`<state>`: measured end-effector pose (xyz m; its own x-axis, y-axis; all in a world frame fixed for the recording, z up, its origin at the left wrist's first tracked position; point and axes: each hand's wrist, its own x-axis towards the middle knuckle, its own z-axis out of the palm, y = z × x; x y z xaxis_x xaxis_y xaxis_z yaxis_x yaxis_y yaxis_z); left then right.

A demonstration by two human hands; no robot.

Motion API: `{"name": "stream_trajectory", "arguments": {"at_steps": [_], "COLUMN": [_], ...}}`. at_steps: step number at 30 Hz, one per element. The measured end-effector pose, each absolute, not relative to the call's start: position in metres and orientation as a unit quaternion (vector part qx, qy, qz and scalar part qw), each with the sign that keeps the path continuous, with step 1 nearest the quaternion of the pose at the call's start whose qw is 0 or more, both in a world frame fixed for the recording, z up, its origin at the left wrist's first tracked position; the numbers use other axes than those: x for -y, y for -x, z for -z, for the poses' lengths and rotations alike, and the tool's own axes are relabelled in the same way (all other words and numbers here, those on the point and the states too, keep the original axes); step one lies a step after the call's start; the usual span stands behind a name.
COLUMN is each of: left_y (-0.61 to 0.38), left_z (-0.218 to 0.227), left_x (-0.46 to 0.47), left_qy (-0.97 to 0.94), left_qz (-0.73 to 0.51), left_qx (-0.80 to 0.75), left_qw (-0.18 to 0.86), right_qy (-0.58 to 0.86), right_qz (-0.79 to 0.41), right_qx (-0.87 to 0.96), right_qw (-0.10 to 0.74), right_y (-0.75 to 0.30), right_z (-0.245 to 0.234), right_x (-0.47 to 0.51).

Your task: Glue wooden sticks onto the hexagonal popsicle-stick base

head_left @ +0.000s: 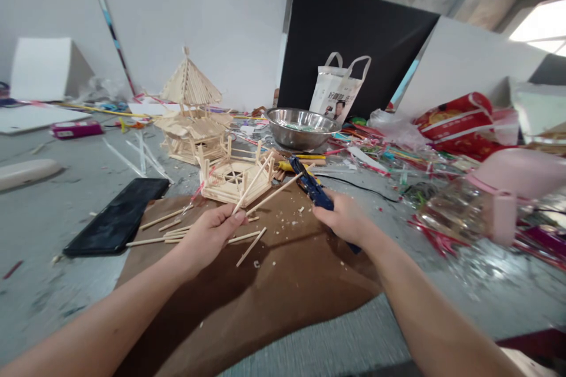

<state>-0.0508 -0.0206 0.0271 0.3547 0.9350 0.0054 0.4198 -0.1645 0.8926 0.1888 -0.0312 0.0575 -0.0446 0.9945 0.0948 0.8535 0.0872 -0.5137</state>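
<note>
My left hand (220, 231) is closed, pinching thin wooden sticks (276, 192) between thumb and fingers. One stick slants up to the right, its far part at the head of a dark blue plier-like cutter (315, 188). Wrapped round that tool's handle is my right hand (342, 216); whether its jaws grip the stick, I cannot tell. Beneath both hands lies a brown sheet (283, 294) with loose sticks (251, 246) and small wood chips. Just beyond my left hand sits a hexagonal stick-built frame (221, 189) with short posts.
A stick-built pavilion model (190, 112) with a pointed roof stands behind the frame. A metal bowl (303, 132) and a white bag (336, 91) are at the back. On the left lies a black phone (117, 216). A pink-lidded jug (460, 206) stands right, amid coloured scraps.
</note>
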Motion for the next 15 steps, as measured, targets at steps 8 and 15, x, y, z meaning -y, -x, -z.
{"name": "stream_trajectory", "arguments": {"at_steps": [8, 15], "left_y": [0.052, 0.054], "left_z": [-0.023, -0.016], "left_x": [0.016, 0.016], "left_qy": [-0.752, -0.805], "left_qz": [-0.284, -0.223], "left_qx": [-0.486, -0.508], "left_qw": [0.344, 0.211], "right_qy": [0.688, 0.697], "right_qz": [-0.147, -0.21], "right_qx": [0.687, 0.673], "right_qw": [0.18, 0.129], "right_y": [-0.188, -0.181], "right_z": [-0.053, -0.058], "right_x": [0.032, 0.03]}}
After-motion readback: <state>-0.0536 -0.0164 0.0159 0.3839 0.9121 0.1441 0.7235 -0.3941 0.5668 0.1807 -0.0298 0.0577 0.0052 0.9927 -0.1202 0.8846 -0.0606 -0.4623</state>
